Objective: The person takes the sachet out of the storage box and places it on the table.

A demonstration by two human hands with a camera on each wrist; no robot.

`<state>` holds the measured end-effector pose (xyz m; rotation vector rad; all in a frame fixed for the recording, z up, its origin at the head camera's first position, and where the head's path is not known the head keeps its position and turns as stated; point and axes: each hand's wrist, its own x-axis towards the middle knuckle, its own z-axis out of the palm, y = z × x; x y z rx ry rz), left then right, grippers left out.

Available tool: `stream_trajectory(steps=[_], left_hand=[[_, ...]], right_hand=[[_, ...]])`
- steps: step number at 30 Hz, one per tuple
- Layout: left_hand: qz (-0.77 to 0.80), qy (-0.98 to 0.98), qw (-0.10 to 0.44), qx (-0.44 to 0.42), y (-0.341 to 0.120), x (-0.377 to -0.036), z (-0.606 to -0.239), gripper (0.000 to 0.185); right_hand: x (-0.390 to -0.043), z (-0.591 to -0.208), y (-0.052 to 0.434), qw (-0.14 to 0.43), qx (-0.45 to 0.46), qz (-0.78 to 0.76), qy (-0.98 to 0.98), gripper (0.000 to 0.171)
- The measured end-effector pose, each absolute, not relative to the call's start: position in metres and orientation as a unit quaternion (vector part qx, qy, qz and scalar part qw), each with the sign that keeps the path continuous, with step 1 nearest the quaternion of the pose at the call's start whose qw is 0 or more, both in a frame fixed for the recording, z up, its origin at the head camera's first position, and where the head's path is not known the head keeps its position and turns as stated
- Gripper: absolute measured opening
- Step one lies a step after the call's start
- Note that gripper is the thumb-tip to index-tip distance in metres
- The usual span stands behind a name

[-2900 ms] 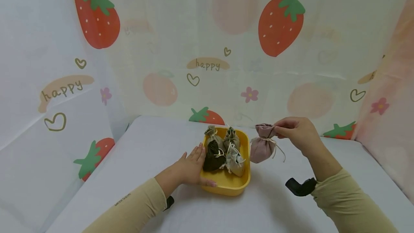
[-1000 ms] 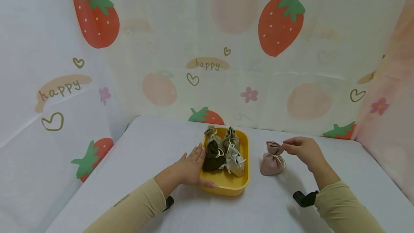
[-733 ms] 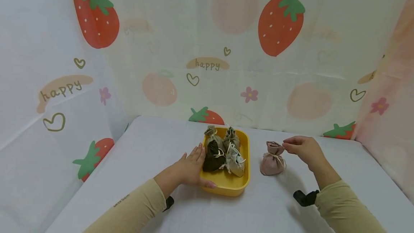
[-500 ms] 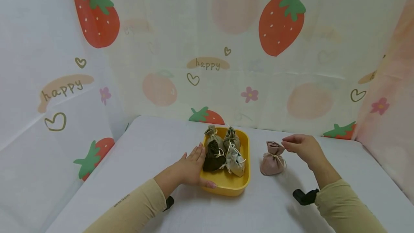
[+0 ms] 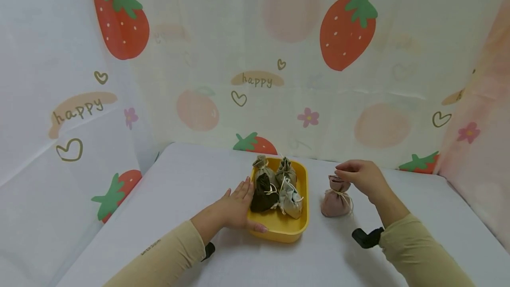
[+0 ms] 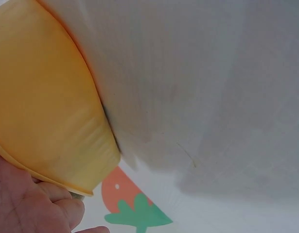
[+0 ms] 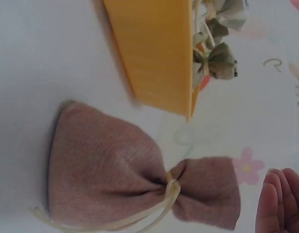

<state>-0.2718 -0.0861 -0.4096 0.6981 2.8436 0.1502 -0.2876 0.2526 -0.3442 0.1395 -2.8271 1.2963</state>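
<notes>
A yellow tray (image 5: 279, 234) sits mid-table and holds several small drawstring pouches: a dark one (image 5: 263, 191), a grey one (image 5: 289, 198) and two olive ones behind. My left hand (image 5: 239, 203) rests flat against the tray's left side, thumb along its front wall. In the left wrist view the tray wall (image 6: 42, 111) fills the left, with my left hand (image 6: 23, 204) below it. A pink pouch (image 5: 336, 198) stands on the table right of the tray. My right hand (image 5: 350, 174) hovers just above its tied top, holding nothing. The right wrist view shows the pink pouch (image 7: 105, 160) and my fingertips (image 7: 278, 204) apart from it.
The white table (image 5: 179, 189) is enclosed by a strawberry-print curtain (image 5: 346, 25) at the back and both sides. Black wrist camera mounts (image 5: 364, 237) show under both sleeves. The yellow tray (image 7: 154, 53) lies just beyond the pink pouch in the right wrist view.
My right hand carried the pink pouch down, stood it on the table and let go. Since then it has drifted left over the pouch's top. The left hand has stayed put.
</notes>
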Motion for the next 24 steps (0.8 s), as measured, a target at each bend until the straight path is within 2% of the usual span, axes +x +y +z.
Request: stream_trajectory(steps=[12, 24], left_hand=[[0.048, 0.964, 0.101, 0.240, -0.087, -0.272, -0.409, 0.129], [0.051, 0.964, 0.100, 0.243, -0.087, -0.274, -0.412, 0.129]], right_hand=[[-0.296, -0.337, 0.216, -0.058, 0.026, 0.471, -0.880, 0.034], [-0.307, -0.339, 0.187, -0.048, 0.092, 0.413, -0.905, 0.022]])
